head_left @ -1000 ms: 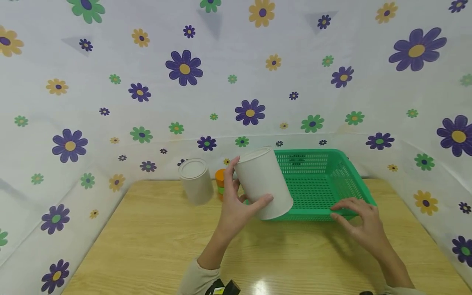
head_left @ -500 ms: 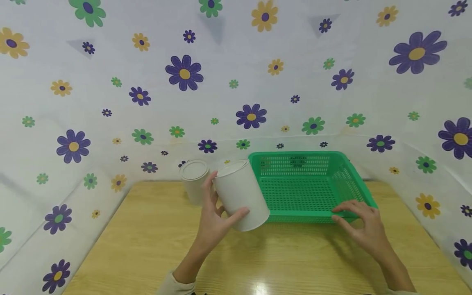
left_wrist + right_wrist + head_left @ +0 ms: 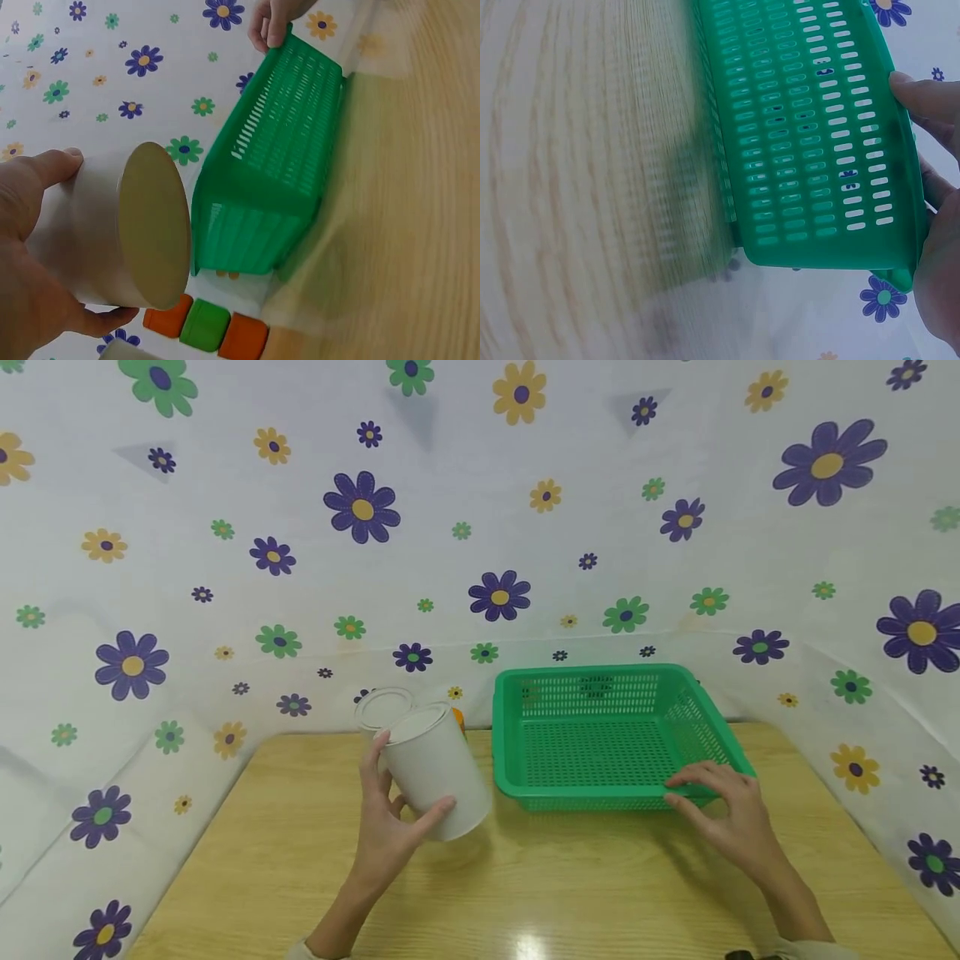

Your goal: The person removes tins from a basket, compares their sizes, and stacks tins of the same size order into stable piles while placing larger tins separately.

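My left hand [image 3: 382,831] grips a white can [image 3: 444,777] around its side, thumb towards me, and holds it tilted over the table, top leaning left. The left wrist view shows the can's flat bottom end [image 3: 156,225]. Behind it, partly covered, stands a second white can [image 3: 381,703] with a ringed lid. My right hand [image 3: 731,814] pinches the near rim of a green plastic basket [image 3: 585,792] close to its right corner. From the right wrist, the thumb and fingers of that hand [image 3: 941,277] lie on either side of the basket's rim.
An orange-and-green object [image 3: 205,325] stands beside the second can, mostly hidden by the held can in the head view. The wooden table [image 3: 570,877] meets a white flower-printed cloth [image 3: 420,568] at the back and sides.
My left hand has carried the can leftward and slightly down, away from the front of the basket, uncovering the basket's left side. My right hand has stayed at the rim.
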Tool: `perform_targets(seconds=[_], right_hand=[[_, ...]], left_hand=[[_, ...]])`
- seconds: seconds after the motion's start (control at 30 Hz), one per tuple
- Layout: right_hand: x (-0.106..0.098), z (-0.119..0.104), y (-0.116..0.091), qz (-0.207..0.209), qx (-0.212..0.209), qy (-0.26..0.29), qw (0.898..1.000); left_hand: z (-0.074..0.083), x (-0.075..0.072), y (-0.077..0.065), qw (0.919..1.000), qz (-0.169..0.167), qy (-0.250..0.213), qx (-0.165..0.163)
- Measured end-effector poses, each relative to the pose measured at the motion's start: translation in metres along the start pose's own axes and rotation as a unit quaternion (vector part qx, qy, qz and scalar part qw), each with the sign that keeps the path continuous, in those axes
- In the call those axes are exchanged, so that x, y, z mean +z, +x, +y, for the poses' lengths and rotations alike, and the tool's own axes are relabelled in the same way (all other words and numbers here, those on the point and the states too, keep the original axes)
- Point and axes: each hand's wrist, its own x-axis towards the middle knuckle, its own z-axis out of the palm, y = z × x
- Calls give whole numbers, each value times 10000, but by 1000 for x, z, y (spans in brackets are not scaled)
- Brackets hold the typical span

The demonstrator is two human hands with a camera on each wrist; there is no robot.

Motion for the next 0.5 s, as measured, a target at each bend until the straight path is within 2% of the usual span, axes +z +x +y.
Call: perform_targets(seconds=[0.3,0.5], right_hand=[[-2,0,0,-35,24,31,10000],[-2,1,1,-39,-20,-3,10000]], left_hand=[[-18,-21,-18,9960,230,801,-320],[-29,-36,-27,9911,380,1231,-329]])
